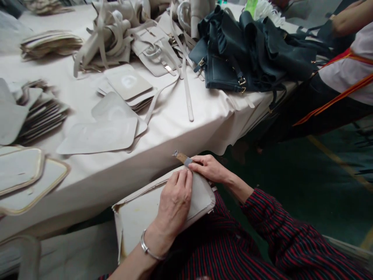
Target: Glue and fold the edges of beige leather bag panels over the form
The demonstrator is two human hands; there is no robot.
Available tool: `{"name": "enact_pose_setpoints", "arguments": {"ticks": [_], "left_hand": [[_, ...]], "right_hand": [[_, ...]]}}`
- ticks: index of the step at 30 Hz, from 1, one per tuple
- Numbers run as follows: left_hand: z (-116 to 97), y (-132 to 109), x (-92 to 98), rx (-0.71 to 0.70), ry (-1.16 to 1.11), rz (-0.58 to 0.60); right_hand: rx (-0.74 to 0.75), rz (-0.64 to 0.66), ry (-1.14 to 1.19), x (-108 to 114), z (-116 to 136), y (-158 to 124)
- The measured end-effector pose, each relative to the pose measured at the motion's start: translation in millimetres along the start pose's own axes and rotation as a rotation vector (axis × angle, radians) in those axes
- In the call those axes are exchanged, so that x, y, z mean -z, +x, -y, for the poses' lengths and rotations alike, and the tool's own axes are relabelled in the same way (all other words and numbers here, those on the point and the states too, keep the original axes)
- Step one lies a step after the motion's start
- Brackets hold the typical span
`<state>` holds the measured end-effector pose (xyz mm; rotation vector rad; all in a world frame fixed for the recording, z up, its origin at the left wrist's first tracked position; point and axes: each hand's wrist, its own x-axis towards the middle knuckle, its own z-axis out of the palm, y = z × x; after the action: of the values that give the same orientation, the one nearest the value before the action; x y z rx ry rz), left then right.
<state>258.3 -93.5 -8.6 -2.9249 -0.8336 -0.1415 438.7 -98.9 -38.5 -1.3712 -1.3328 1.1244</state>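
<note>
A boxy off-white bag body (pixel 140 219) lies across the lap, tilted, with a raw seam along its upper edge and yellowish stains at its left end. My left hand (pixel 176 194), a silver bangle at the wrist, rests on it with bent fingers pressed together at the upper edge. Beside those fingertips, my right hand (pixel 210 168) is closed around a short tan stick-like tool (pixel 181 157) with a grey wrap and a ragged grey tip. The tip points up and left, past the bag's edge. What lies under my left fingertips is hidden.
On the cloth-covered table (pixel 163 136) lie flat off-white panels (pixel 99 136), stacked pieces (pixel 43 112) and edged panels (pixel 29 186). Pale bags with straps (pixel 157 50) and dark bags (pixel 224 70) are heaped farther back. A co-worker (pixel 349 70) stands at the right.
</note>
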Motion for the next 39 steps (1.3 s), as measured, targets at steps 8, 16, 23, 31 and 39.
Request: {"name": "enact_pose_setpoints", "arguments": {"ticks": [8,16,23,31,39], "left_hand": [[0,4,-6.4,0.096,-0.074,-0.079],[-6,11,-8.1,0.076,-0.092,-0.033],[15,-24,7.2,0.344,-0.171,-0.074],[78,-123,3.1,1.142,-0.523,-0.403],[75,-119,5.4,1.05,-0.461,-0.365]], "right_hand": [[-0.074,-0.135,0.072,2,-4,7],[-0.035,-0.112,-0.376,-10,7,2],[0.198,0.067,-0.957,-18,32,19],[0.237,0.647,-0.769,-130,68,99],[0.148,1.274,-0.384,-178,64,152]]}}
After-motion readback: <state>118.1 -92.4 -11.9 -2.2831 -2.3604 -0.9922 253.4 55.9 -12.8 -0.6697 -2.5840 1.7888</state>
